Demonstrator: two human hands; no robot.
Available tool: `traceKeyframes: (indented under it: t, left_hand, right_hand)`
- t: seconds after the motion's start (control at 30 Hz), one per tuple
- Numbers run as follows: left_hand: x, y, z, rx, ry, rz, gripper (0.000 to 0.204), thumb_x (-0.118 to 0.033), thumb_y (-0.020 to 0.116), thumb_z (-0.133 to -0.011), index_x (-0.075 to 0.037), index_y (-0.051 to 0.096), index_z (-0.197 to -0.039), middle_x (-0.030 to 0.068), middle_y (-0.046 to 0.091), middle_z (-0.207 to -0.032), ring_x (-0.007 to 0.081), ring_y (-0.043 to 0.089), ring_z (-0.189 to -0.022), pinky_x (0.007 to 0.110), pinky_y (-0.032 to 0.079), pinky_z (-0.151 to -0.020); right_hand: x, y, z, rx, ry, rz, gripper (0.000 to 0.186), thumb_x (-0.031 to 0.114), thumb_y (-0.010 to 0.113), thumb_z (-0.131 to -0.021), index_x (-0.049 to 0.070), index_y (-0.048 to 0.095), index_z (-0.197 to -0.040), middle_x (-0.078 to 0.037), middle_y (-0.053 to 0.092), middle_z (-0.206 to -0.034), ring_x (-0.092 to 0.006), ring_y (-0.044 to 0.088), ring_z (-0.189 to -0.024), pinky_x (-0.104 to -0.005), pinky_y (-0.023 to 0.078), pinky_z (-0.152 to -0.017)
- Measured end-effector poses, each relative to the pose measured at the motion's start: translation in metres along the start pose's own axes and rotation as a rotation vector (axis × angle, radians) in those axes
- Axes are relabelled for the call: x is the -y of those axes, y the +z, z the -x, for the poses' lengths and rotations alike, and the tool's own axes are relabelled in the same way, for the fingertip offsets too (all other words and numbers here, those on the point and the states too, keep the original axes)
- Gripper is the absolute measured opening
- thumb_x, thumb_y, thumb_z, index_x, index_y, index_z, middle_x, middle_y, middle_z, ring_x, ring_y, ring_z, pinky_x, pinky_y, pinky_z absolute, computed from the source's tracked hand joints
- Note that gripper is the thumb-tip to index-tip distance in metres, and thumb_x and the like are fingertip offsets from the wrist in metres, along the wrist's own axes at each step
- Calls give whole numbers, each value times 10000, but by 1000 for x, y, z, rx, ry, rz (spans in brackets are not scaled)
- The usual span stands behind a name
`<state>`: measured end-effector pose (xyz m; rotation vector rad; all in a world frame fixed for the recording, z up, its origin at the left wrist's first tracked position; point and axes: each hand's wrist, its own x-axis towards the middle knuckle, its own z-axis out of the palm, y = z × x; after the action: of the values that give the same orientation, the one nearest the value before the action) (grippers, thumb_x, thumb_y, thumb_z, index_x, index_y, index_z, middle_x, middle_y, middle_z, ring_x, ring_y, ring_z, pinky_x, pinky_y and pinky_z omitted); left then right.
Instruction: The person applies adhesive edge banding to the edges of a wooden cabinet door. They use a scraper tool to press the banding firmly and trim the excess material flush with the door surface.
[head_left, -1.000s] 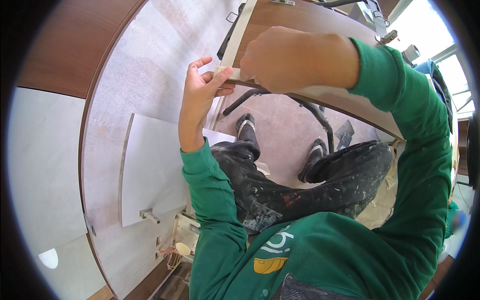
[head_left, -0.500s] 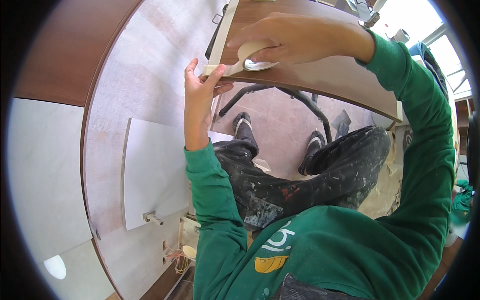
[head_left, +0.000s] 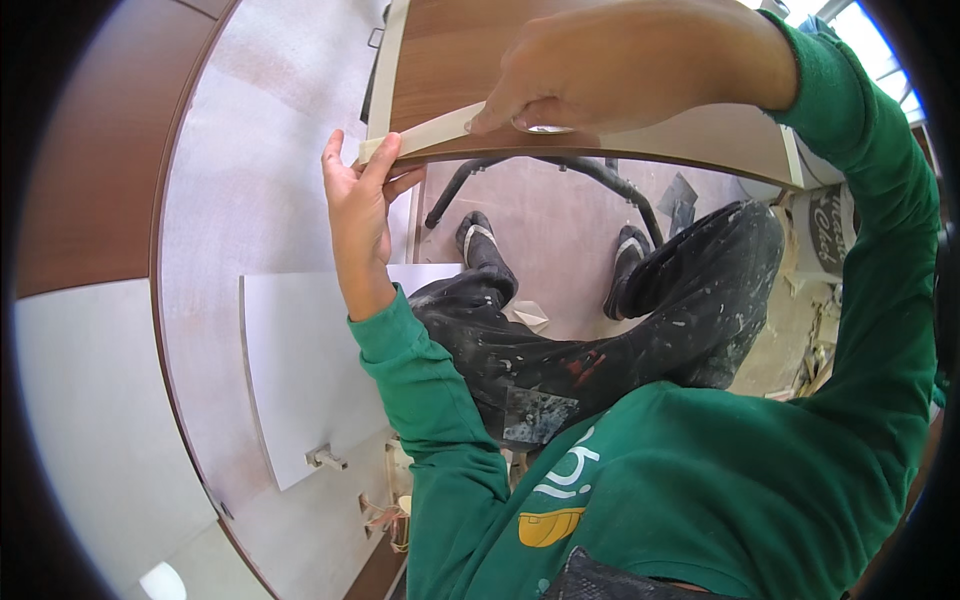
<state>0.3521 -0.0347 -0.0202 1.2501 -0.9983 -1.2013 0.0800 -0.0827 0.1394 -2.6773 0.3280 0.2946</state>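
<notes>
My left hand (head_left: pixel 362 225) is closed at the near left corner of a brown wood-look panel (head_left: pixel 450 65). Its thumb presses the end of a strip of cream masking tape (head_left: pixel 440 130) there, with fingers curled under the edge. The strip stretches taut to the right, along the panel's near edge. My right hand (head_left: pixel 620 70) grips the tape roll (head_left: pixel 548 129) above the panel; the fingers and palm hide most of the roll. More pale tape or trim (head_left: pixel 386 70) runs along the panel's left edge.
Below the panel are black curved metal legs (head_left: pixel 600 172) and my shoes (head_left: pixel 480 240). A white cabinet door (head_left: pixel 310 370) with a hinge stands open on my left, near exposed wires (head_left: pixel 385 515) in the wall. A bucket (head_left: pixel 822 230) sits at right.
My right hand has moved right with the roll, and the strip between my hands is longer. My left hand still holds the tape end at the corner. The view has shifted.
</notes>
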Motion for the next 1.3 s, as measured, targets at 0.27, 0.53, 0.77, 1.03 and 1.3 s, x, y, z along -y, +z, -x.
traceKeyframes:
  t: [0.27,0.53,0.77,1.03,1.3]
  left_hand:
    - [-3,1,2,-5,2,-33,970,-133,747,-968,101,46,-1597,278,615,-1210,272,733,-930,356,642,-827]
    - [-2,1,1,10,2,-52,1011,-160,762,-958,120,28,-1595,235,639,-1167,253,722,-976,349,635,-869]
    - [-6,2,4,8,4,-61,1030,-166,768,-955,124,13,-1594,241,634,-1166,251,720,-982,348,634,-880]
    - [-7,2,3,13,3,-72,1051,-176,772,-953,127,-4,-1594,248,630,-1173,256,723,-977,345,637,-881]
    - [-5,0,2,11,2,-69,1062,-172,779,-949,124,-11,-1594,260,632,-1184,265,729,-980,341,641,-872]
  right_hand:
    - [-6,15,1,-108,-222,303,144,57,585,-912,-66,642,-862,-199,642,-889,-331,670,-874,-412,539,-803]
    - [-25,66,3,-460,-276,213,74,-3,644,-877,-42,707,-879,-149,680,-912,-217,655,-825,-284,556,-774]
    - [5,20,9,-55,-196,545,51,-21,705,-814,-49,704,-772,-138,639,-745,-224,621,-673,-290,549,-656]
    - [4,29,5,-165,-220,604,26,-38,704,-809,-56,722,-805,-151,655,-752,-234,623,-666,-298,553,-650]
    - [4,21,1,-67,-152,459,43,-33,692,-840,-56,722,-821,-160,665,-765,-233,645,-700,-288,571,-689]
